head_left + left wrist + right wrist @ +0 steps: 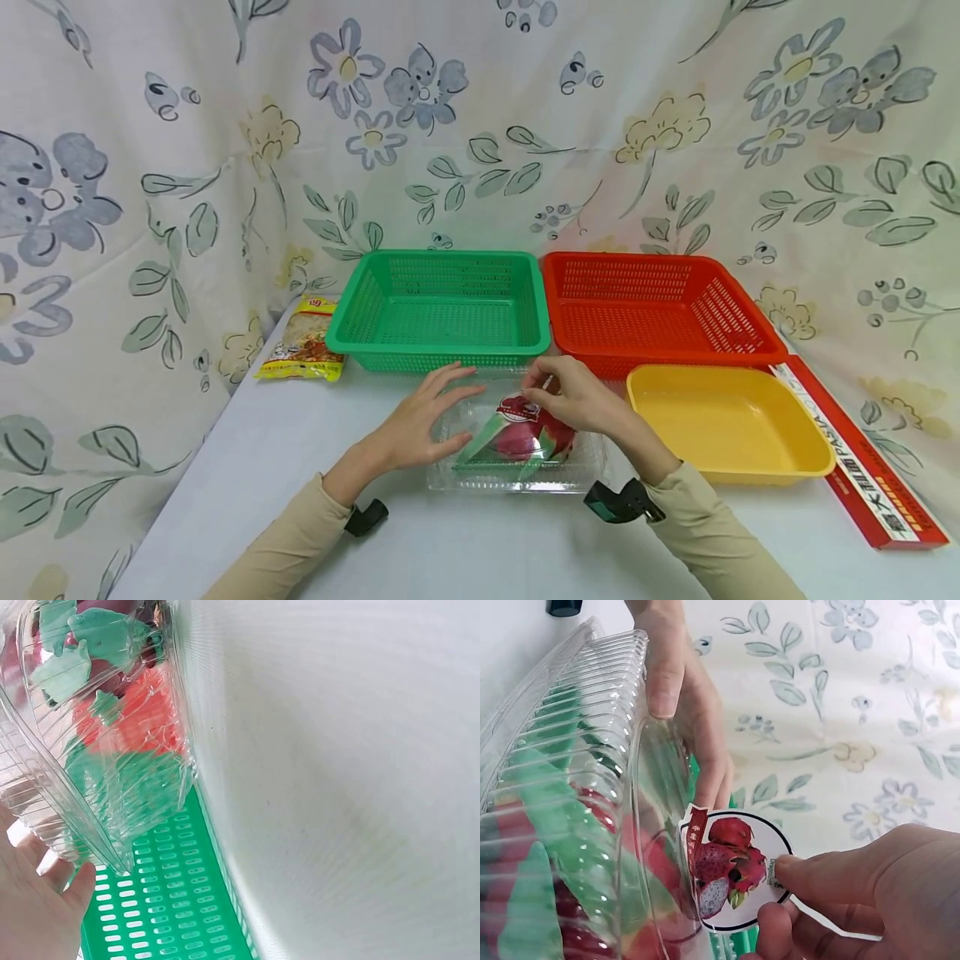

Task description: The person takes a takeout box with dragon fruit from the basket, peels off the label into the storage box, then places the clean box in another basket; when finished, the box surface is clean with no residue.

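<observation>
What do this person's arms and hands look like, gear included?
The left sleeve and right sleeve are long, plain and beige. The left hand and right hand are ungloved. A small black wrist device shows on the left; another wrist device, black with dark green, on the right.

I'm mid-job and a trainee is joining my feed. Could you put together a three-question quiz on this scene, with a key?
1. Multiple choice: At the clear container, what is the right hand pinching?
A) the red box
B) the round dragon-fruit label
C) the snack bag

2. True or false: From the person's viewpoint, the green basket stands to the left of the red basket.

3. Fill the gap: The yellow tray sits on the near side of the ____ basket.

Key:
1. B
2. True
3. red
</observation>
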Tool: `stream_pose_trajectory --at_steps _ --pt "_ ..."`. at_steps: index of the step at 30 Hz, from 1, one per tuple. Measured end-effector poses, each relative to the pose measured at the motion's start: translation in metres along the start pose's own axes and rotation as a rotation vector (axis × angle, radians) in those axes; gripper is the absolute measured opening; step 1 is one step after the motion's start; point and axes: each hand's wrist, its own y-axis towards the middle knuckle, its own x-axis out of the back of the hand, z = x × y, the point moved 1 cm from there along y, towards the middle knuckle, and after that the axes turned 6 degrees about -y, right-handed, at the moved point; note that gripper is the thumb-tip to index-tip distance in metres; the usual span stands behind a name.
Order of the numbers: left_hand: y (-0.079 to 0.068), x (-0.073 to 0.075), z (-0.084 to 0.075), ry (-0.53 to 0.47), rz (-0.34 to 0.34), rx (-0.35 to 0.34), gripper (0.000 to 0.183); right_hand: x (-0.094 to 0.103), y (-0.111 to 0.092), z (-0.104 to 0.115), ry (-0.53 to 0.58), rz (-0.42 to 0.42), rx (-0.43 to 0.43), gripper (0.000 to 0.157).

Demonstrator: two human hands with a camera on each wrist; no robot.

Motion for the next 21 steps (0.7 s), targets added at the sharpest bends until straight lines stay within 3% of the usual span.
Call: stream_pose_trajectory --at_steps 9,21 --pt "0.001 0.0 0.0 0.008 -0.001 -0.008 0.061 0.007 -0.002 0.0 0.028 0.011 0.035 0.005" --pt "0.0 -0.001 0.0 0.023 -0.003 -0.013 0.06 0.036 -0.007 -0.004 0.056 -0.092 -0.018 0.004"
